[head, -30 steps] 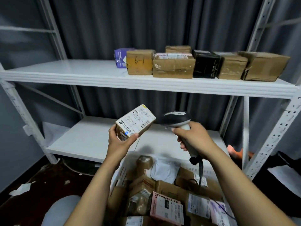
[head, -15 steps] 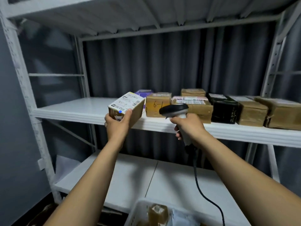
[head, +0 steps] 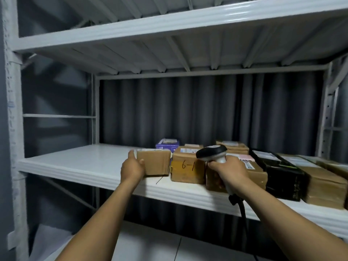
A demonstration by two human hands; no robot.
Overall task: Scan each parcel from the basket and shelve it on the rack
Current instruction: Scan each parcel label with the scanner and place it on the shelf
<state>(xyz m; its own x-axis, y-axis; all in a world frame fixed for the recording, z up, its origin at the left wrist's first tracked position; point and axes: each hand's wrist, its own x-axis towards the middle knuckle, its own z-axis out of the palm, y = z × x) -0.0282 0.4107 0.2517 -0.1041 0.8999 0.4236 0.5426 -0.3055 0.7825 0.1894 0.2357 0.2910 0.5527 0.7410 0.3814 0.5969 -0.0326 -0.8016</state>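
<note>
Two hands visible | left hand (head: 131, 167) grips brown parcel (head: 155, 163), resting on white rack shelf (head: 75, 162) just beside box marked 6-1 (head: 188, 171) | right hand (head: 232, 171) grips corded scanner (head: 211, 152)

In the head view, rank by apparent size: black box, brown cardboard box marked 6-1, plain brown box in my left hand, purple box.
1. Black box.
2. Brown cardboard box marked 6-1.
3. Plain brown box, close to the 6-1 one.
4. Purple box, farther back and partly hidden.
</note>
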